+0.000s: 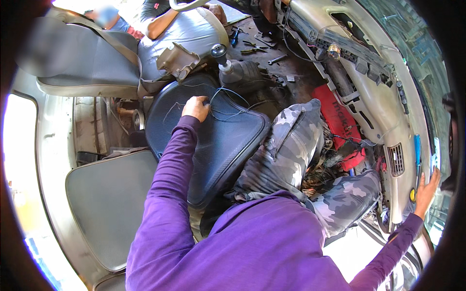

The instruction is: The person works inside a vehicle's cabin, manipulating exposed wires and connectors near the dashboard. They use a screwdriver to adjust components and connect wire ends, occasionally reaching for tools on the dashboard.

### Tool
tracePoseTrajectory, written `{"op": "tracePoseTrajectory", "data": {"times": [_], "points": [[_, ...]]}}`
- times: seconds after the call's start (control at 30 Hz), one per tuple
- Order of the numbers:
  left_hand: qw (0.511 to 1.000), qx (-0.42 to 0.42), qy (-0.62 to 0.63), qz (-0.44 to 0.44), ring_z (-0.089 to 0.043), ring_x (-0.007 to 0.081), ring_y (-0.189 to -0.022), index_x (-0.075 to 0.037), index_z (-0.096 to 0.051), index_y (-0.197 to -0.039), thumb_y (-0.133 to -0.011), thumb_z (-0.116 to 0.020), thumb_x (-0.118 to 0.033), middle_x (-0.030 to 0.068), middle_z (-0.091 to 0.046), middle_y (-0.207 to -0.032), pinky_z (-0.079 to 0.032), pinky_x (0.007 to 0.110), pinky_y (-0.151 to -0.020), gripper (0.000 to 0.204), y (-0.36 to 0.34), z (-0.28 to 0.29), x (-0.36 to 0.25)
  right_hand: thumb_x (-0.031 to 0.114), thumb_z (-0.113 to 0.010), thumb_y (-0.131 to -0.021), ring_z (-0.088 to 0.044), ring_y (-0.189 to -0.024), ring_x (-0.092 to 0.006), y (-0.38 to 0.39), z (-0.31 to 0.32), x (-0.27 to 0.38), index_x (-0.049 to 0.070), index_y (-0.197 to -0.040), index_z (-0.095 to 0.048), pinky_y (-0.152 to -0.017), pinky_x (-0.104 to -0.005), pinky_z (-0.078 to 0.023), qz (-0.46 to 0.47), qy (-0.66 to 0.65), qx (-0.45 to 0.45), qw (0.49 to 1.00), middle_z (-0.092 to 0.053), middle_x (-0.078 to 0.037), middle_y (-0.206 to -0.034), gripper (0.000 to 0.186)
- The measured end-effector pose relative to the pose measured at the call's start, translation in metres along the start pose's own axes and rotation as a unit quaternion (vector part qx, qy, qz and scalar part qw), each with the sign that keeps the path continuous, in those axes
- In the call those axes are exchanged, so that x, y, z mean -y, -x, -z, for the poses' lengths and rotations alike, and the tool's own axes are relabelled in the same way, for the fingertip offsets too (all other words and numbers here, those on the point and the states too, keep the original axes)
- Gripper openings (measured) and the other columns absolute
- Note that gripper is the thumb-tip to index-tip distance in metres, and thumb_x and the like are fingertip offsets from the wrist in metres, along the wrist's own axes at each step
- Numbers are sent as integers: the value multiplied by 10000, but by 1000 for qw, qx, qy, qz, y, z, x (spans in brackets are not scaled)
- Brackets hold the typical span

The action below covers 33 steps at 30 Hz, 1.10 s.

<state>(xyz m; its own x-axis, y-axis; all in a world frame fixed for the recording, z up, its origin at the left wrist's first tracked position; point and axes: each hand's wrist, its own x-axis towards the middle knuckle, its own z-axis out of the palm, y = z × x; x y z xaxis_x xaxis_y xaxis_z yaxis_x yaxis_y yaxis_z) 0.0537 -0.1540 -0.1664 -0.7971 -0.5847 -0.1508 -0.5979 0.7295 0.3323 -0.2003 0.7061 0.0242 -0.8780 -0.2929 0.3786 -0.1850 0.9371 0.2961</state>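
Note:
My left hand (196,107) is closed at the dark mesh-covered seat (218,145), its fingers bent round a thin wire. Loops of that wire (233,116) spread to the right over the seat, near the gear lever. Far to the right, my right hand (426,193) rests with fingers stretched out at the edge of the dashboard (405,126), by the windshield. Close to it on the dashboard lie a screwdriver with a blue handle (417,150) and a small round yellow item (412,195).
A gear lever (219,52) rises beyond the seat, beside a loose beige plastic cover (177,60). Pliers (255,47) and a wrench (277,59) lie on the floor. A red cloth or bag (337,114) and bundled wires (318,177) sit under the opened dashboard. Another person's arm (162,22) shows at the far seat.

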Motion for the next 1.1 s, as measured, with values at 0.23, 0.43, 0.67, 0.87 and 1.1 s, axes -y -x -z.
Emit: {"op": "tracePoseTrajectory", "data": {"times": [0.23,0.43,0.67,0.87,1.1], "points": [[993,19,-118,-17,-678,356,-1091,-104,-758,-1158,-875,-691,-167,155,-633,-1236,-554,430,-961,297,16,18,7,263,-582,-1036,-416,-1420,-394,0,64,43,73,-1443,-529,-1169,-503,-356,-1,-21,-81,996,-442,-213,-1514,453],[992,12,-125,0,-689,361,-1074,-42,-766,-1039,-868,-677,-157,192,-676,-1163,-550,434,-959,224,15,24,8,220,-621,-1016,-434,-1406,-384,3,68,82,26,-1386,-559,-1159,-500,-364,22,-79,-94,992,-465,-202,-1489,422],[997,-44,-51,50,-702,404,-1017,-3,-671,-1055,-892,-670,-185,247,-726,-1027,-551,475,-916,244,23,27,32,164,-618,-1006,-470,-1372,-379,-2,95,171,5,-1330,-592,-1128,-487,-386,60,-168,-63,982,-502,-187,-1447,363],[984,-156,-30,-84,-692,434,-835,-38,-514,-1034,-945,-638,-137,210,-703,-903,-540,520,-737,181,81,86,-20,149,-652,-979,-573,-1239,-335,11,109,229,-4,-1226,-636,-1079,-436,-426,51,-300,-29,952,-602,-174,-1294,290],[905,-116,189,-362,-667,374,-751,-21,-598,-1021,-891,-675,15,159,-645,-857,-537,404,-676,155,121,122,-185,51,-700,-904,-684,-841,-267,-16,127,412,11,-1059,-709,-775,-348,-541,202,-621,107,749,-699,-122,-939,160]]}}
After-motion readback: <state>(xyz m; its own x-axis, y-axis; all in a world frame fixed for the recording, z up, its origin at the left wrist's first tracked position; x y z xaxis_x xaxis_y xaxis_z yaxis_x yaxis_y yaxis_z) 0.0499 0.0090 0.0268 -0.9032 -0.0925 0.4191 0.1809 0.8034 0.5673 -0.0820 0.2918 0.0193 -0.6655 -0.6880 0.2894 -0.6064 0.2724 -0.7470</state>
